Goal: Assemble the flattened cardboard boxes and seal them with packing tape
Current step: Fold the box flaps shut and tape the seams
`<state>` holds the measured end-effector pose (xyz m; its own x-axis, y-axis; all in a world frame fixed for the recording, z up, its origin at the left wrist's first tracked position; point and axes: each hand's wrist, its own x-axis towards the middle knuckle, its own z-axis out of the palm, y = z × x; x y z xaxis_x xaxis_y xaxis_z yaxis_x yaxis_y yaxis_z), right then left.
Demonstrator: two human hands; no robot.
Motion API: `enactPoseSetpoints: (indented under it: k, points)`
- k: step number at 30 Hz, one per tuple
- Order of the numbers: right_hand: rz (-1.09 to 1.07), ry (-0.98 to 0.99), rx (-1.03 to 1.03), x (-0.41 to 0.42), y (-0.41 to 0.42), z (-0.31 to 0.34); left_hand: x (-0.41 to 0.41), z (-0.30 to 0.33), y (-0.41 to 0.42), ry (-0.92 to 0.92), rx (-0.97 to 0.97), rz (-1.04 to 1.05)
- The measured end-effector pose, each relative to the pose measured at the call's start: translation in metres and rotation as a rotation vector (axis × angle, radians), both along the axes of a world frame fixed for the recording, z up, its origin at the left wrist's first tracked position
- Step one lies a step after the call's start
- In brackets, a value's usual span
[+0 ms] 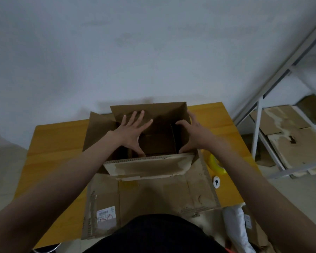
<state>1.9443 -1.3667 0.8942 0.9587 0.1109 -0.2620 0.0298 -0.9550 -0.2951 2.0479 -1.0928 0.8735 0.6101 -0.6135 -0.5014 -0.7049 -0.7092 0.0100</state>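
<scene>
Presently, spread fingers (142, 112) of the left hand (130, 133) are laid wide over the open box (150, 128); the right hand (194, 136) is cupped loosely at its three-o'clock wall, probably for squaring. Worn, torn-edged cardboard is seen at the tabletop (58, 141) centre.

Tape roll (216, 164) half hidden behind box (153, 125); label (105, 215) txt unreadable.

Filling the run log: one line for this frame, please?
stage: forming box | left hand: open, over open box | right hand: open, at right wall | yellow tape roll: on table, untouched
</scene>
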Motion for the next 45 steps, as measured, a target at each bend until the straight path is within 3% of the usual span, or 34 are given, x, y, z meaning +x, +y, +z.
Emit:
enactPoseSetpoints:
  k: [5,10,15,23,30,34,38,45]
  points:
    - [0.061,0.048,-0.035,-0.008,0.001,0.001,0.001,0.003,-0.008,-0.033,-0.027,-0.016]
    - [0.139,0.118,-0.015,-0.02,0.01,0.0,0.021,0.012,-0.003,-0.025,-0.032,0.139]
    - [0.206,0.195,-0.008,-0.029,0.027,-0.019,0.031,0.02,0.002,-0.024,-0.021,0.152]
    - [0.131,0.41,0.138,-0.005,0.041,-0.037,0.024,0.019,0.051,-0.132,-0.089,0.101]
    - [0.13,0.218,0.052,0.048,0.061,-0.011,0.023,0.037,0.081,-0.142,-0.018,0.139]
    - [0.22,0.079,-0.145,0.066,0.083,-0.008,0.018,0.049,0.099,-0.112,0.043,0.316]
    - [0.318,0.03,-0.256,0.065,0.105,-0.013,0.009,0.052,0.11,-0.044,-0.044,0.515]
    - [0.42,0.092,-0.254,0.043,0.119,-0.031,-0.013,0.051,0.094,-0.107,-0.301,0.603]
